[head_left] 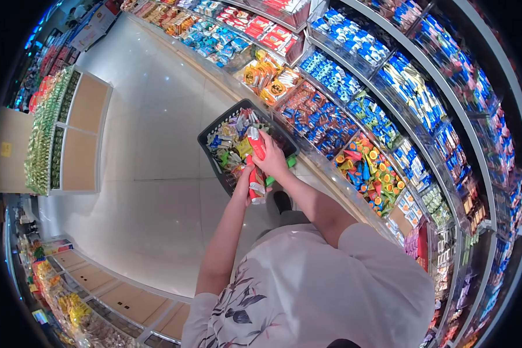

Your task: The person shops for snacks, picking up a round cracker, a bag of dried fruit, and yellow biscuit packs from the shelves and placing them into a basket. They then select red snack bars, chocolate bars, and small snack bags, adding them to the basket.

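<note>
My right hand [274, 160] is closed around a red snack packet [255, 142] with pale ends, tilted over the basket. Just below it, my left hand [243, 184] grips a second red packet [257, 187], whose lower end points toward my body. The two hands are close together. Beneath and beyond them is a dark plastic shopping basket [202, 141], filled with many small wrapped snacks [232, 139] in yellow, green, white and purple. Bright green material [290, 163] shows at the basket's right side, partly hidden by my right hand.
Tiered shelves [383, 75] of wrapped sweets curve along the right. An open bin of colourful cone-shaped packs [372, 174] is near my right arm. Shiny floor tiles [151, 139] lie to the left, with a display stand [81, 133] beyond and a wooden-fronted counter [116, 296] at lower left.
</note>
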The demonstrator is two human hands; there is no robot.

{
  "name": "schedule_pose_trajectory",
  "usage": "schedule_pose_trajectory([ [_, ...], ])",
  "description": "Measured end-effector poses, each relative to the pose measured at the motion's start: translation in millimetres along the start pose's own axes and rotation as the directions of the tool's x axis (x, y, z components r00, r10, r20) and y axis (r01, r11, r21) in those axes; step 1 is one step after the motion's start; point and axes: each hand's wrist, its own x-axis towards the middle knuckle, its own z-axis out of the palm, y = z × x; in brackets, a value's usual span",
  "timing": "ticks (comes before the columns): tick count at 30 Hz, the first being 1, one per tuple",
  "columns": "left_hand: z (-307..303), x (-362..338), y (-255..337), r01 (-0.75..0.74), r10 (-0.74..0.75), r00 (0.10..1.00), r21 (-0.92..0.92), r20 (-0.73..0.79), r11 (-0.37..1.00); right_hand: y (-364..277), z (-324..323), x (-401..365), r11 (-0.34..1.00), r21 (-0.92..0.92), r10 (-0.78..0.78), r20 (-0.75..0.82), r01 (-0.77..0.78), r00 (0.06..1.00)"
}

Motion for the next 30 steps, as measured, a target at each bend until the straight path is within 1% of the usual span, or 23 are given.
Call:
schedule_pose_trajectory([
  [4, -4, 18, 41, -0.001, -0.001, 0.999, -0.044, -0.051, 0.999, -3, 19, 46, 0.999, 0.036, -0.028, 0.001, 0.028, 1.0],
  [7, -14, 36, 70, -0.012, 0.009, 0.998, -0.046, -0.056, 0.999, -5, 36, 80, 0.998, 0.036, -0.043, -0.007, 0.043, 0.999],
  [10, -28, 55, 96, -0.019, 0.017, 0.999, -0.053, -0.045, 0.998, -15, 48, 113, 0.998, 0.047, 0.042, 0.056, -0.045, 0.998],
  [13, -38, 74, 127, -0.037, 0.037, 0.999, -0.036, -0.009, 0.999, -16, 67, 144, 0.998, 0.017, -0.058, -0.036, 0.059, 0.998],
  [14, -42, 80, 138, -0.042, 0.043, 0.999, -0.026, 0.006, 0.999, -17, 74, 156, 0.997, 0.011, -0.071, -0.048, 0.071, 0.996],
  [15, -40, 82, 148, -0.067, 0.066, 0.998, -0.012, -0.018, 0.998, -18, 81, 166, 0.997, 0.005, -0.079, -0.06, 0.08, 0.995],
  [17, -50, 98, 166, -0.042, 0.042, 0.999, -0.025, -0.001, 0.999, -21, 93, 185, 0.997, -0.013, -0.075, -0.083, 0.074, 0.994],
  [18, -58, 106, 176, -0.028, 0.028, 1.0, -0.026, 0.009, 0.999, -21, 100, 196, 0.994, -0.021, -0.109, -0.11, 0.107, 0.988],
  [19, -66, 115, 186, -0.02, 0.026, 0.995, -0.069, 0.095, 0.997, -22, 107, 206, 0.99, -0.032, -0.138, -0.14, 0.135, 0.981],
  [20, -74, 120, 194, -0.006, 0.009, 0.998, -0.056, 0.063, 0.998, -23, 113, 214, 0.986, -0.046, -0.165, -0.17, 0.16, 0.972],
  [21, -68, 116, 208, 0.004, -0.003, 1.0, -0.046, 0.031, 0.999, -25, 119, 224, 0.981, -0.084, -0.186, -0.193, 0.173, 0.963],
  [22, -63, 115, 223, 0.007, -0.007, 1.0, -0.039, 0.0, 0.999, -28, 124, 232, 0.988, -0.098, -0.134, -0.178, 0.118, 0.975],
  [23, -67, 120, 232, 0.008, -0.004, 0.999, -0.075, 0.051, 0.997, -31, 130, 240, 0.992, -0.108, -0.084, -0.163, 0.067, 0.983],
  [24, -69, 131, 242, 0.001, 0.002, 0.999, -0.073, 0.038, 0.997, -32, 136, 251, 0.994, -0.112, -0.029, -0.147, 0.012, 0.989],
  [25, -75, 140, 249, -0.006, 0.007, 1.0, -0.074, 0.023, 0.997, -36, 141, 261, 0.993, -0.121, -0.042, -0.192, 0.018, 0.98],
  [26, -82, 147, 251, -0.007, 0.008, 1.0, -0.077, 0.005, 0.997, -38, 148, 270, 0.991, -0.132, -0.026, -0.205, -0.001, 0.978],
  [27, -76, 141, 262, -0.021, 0.021, 1.0, -0.087, -0.001, 0.996, -42, 152, 277, 0.989, -0.143, -0.004, -0.215, -0.028, 0.977],
  [28, -79, 145, 264, -0.064, 0.063, 0.998, -0.084, -0.017, 0.994, -44, 155, 281, 0.986, -0.157, 0.022, -0.22, -0.058, 0.975],
  [30, -79, 150, 274, -0.156, 0.153, 0.987, -0.075, -0.045, 0.985, -47, 164, 293, 0.983, -0.169, 0.03, -0.227, -0.07, 0.973],
])
